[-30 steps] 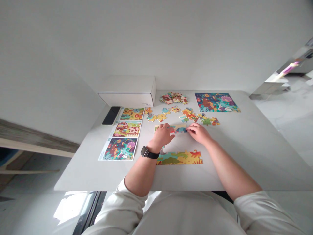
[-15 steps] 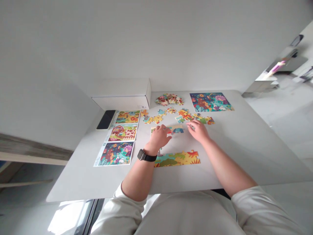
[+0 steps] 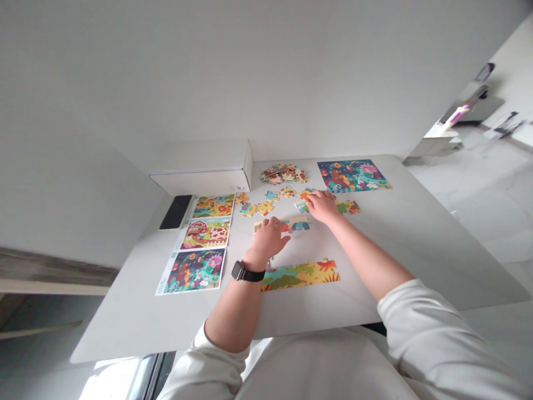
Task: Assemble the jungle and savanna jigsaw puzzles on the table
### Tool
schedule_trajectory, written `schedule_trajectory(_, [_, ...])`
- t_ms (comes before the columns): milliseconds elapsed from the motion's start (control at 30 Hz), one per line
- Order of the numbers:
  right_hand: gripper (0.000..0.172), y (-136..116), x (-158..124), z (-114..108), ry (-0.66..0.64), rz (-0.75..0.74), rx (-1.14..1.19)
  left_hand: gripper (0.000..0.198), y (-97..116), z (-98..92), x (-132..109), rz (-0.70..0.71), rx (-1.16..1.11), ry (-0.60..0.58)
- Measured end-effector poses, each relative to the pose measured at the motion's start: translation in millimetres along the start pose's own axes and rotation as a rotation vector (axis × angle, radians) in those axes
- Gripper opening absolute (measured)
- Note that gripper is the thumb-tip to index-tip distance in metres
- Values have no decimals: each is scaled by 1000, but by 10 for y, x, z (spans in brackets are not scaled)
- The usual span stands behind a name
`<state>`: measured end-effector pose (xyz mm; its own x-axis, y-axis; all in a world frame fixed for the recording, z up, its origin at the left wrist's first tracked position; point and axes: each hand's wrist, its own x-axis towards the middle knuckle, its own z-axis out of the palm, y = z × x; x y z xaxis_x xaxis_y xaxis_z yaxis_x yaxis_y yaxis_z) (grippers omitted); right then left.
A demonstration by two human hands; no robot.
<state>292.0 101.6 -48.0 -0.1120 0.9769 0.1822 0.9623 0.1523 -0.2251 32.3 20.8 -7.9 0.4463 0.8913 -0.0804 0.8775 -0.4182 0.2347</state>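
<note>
My left hand [image 3: 270,240], with a dark watch on its wrist, lies over the left part of a short strip of joined jigsaw pieces [image 3: 300,225]; its thumb is spread. My right hand [image 3: 322,206] reaches over loose jigsaw pieces at the middle back, its fingertips at an orange jigsaw piece [image 3: 306,194] and partly covering it. Thumb and fingers stand apart there. More loose pieces [image 3: 353,206] show right of this hand. Closer to me lies a longer joined strip [image 3: 302,275], green and yellow, its left end partly behind my left wrist.
Picture sheets [image 3: 194,269] lie on the left beside a black phone [image 3: 175,212]. Against the wall stand a white box [image 3: 202,180] and a heap of pieces [image 3: 284,173]. A dark, colourful picture [image 3: 353,175] lies at the table's [image 3: 400,233] back right.
My right hand has moved left and away from me, onto the orange pieces. The left hand stays over the short strip. The whole view has shifted slightly.
</note>
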Motion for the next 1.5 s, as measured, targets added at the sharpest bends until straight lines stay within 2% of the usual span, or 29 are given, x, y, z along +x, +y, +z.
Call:
schedule_trajectory(167, [35, -213, 14, 89, -28, -54, 27, 38, -25, 32, 29, -8, -11, -8])
schedule_trajectory(300, [37, -369, 14, 113, -105, -247, 123, 38, -30, 46, 35, -6, -14, -5])
schedule_trajectory(367, [39, -363, 38, 83, -99, -301, 158, 38, -24, 43, 28, -6, -17, -1])
schedule_trajectory(433, [42, -269, 60, 27, -37, -259, 160, 39, -17, 36, 21, -7, -21, 0])
schedule_trajectory(567, [43, 88, 19, -76, 81, -40, 103, 39, -4, 27, 17, -15, -26, -7])
schedule_trajectory(733, [37, 437, -196, -80, 14, -38, 35, 38, 1, 15, 10, -11, -18, -2])
schedule_trajectory(900, [36, 615, -364, -112, 55, 51, -8, 40, 2, 4, 0, 2, -15, -2])
schedule_trajectory(1233, [38, 749, -474, -146, 52, 119, -71, 40, -4, 36, 7, 13, -13, 18])
schedule_trajectory(1500, [36, 620, -339, -212, 72, 26, -38, 40, -11, 52, 15, 11, -21, 20])
